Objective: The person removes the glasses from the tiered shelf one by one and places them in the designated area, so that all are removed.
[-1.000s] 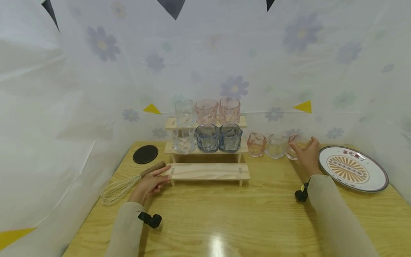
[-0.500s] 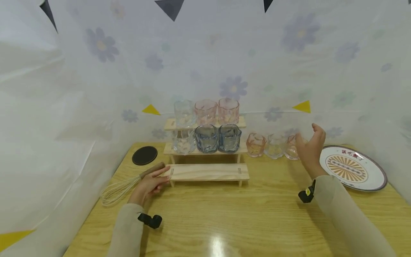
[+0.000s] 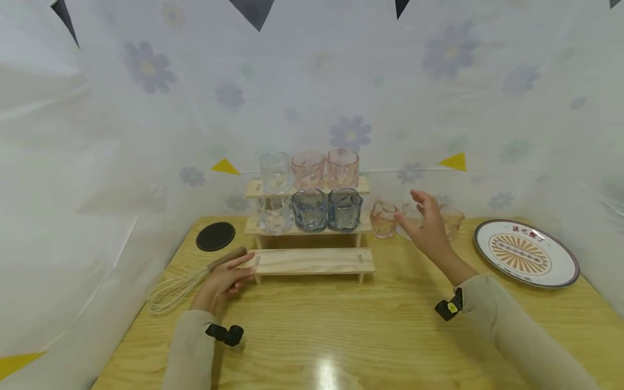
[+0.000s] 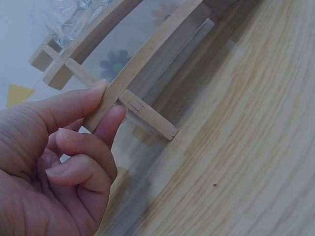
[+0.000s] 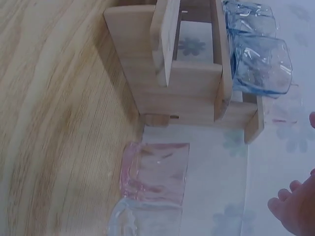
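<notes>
My left hand [image 3: 221, 281] pinches the left end of the lowest step of a three-tier wooden stand [image 3: 312, 261]; the left wrist view shows thumb and fingertips on that board [image 4: 147, 54]. My right hand [image 3: 429, 233], fingers apart and holding nothing, is raised in front of a row of glasses on the table. A pink glass [image 3: 382, 219] stands leftmost, just right of the stand. The hand partly covers the clear glass and another pink glass [image 3: 453, 219] behind it. In the right wrist view, the pink glass [image 5: 160, 172] and clear glass [image 5: 152, 219] stand side by side.
A clear glass [image 3: 275, 170] and two pink glasses fill the top step. On the middle step are a clear glass and two blue glasses [image 3: 310, 211]. A whisk [image 3: 180, 287] and black round coaster [image 3: 215, 236] lie left, a patterned plate [image 3: 526, 276] right.
My right hand has let go of the rightmost pink glass, lifted, and moved left across the row. That glass stays on the table. My left hand keeps its hold on the stand.
</notes>
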A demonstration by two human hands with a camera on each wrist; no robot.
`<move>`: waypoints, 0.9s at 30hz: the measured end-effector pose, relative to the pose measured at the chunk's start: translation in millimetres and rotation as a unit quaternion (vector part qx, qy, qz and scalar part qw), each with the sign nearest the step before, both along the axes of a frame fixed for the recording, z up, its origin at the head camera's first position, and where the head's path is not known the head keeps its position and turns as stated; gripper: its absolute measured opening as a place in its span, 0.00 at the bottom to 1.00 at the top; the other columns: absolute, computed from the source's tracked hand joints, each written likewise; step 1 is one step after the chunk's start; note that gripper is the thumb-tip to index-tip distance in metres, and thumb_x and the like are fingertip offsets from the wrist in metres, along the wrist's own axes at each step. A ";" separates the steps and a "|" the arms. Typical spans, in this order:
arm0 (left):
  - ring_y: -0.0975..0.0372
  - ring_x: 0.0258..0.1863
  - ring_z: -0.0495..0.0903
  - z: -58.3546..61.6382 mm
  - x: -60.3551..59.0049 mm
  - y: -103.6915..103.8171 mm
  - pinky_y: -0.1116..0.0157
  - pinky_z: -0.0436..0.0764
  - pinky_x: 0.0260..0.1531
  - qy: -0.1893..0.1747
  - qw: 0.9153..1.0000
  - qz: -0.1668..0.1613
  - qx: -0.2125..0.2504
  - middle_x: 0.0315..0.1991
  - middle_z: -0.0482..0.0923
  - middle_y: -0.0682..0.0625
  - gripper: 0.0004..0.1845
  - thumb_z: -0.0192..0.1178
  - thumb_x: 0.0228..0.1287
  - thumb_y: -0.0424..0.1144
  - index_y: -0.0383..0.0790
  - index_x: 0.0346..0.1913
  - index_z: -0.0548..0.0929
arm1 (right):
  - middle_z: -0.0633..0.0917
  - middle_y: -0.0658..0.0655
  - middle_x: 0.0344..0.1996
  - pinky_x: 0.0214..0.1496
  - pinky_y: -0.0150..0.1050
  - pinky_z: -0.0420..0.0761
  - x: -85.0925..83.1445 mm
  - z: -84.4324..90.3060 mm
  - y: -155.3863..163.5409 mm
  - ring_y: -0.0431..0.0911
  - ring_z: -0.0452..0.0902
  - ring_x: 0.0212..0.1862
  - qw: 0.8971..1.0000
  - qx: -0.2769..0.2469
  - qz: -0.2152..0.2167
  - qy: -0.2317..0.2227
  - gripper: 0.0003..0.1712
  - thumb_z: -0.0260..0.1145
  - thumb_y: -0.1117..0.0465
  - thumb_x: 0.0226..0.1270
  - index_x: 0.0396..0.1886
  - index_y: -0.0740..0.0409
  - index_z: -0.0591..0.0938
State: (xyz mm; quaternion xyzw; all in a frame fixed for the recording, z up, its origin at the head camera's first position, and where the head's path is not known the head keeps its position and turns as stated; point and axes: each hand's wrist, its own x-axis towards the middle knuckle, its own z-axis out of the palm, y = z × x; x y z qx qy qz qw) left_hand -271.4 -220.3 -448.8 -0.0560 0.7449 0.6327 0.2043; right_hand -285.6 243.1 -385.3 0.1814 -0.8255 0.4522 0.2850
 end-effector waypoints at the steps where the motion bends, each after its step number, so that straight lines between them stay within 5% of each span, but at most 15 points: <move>1: 0.69 0.13 0.59 0.1 0.1 -0.2 0.72 0.60 0.13 0.001 1.000 0.000 0.000 0.32 0.83 0.50 0.34 0.62 0.64 0.41 0.51 0.72 0.62 | 0.63 0.70 0.61 0.63 0.61 0.60 0.3 -0.6 -4.4 0.64 0.58 0.63 1.000 0.002 0.012 -0.007 0.36 0.67 0.69 0.61 0.66 0.70 0.62; 10: 0.69 0.13 0.59 1.6 2.4 0.0 0.72 0.61 0.13 0.012 1.000 0.000 0.000 0.33 0.83 0.49 0.34 0.62 0.64 0.41 0.50 0.72 0.63 | 0.61 0.69 0.63 0.62 0.60 0.62 -9.7 -13.2 -37.1 0.62 0.59 0.63 0.996 0.039 0.060 -0.057 0.43 0.72 0.61 0.57 0.68 0.66 0.60; 18: 0.70 0.12 0.60 1.8 1.2 -0.7 0.73 0.60 0.12 0.005 1.000 0.008 0.000 0.34 0.84 0.49 0.33 0.62 0.64 0.41 0.51 0.71 0.64 | 0.59 0.67 0.65 0.65 0.58 0.60 -19.2 -8.3 -61.1 0.62 0.57 0.64 0.988 -0.009 0.111 -0.109 0.50 0.72 0.59 0.58 0.71 0.68 0.53; 27: 0.70 0.12 0.60 3.4 1.1 0.3 0.73 0.61 0.12 -0.005 1.000 0.004 0.004 0.32 0.84 0.50 0.33 0.62 0.64 0.41 0.53 0.71 0.64 | 0.57 0.64 0.67 0.67 0.53 0.59 -33.9 -7.5 -78.2 0.57 0.55 0.66 0.981 -0.028 0.106 -0.161 0.55 0.70 0.53 0.61 0.74 0.63 0.44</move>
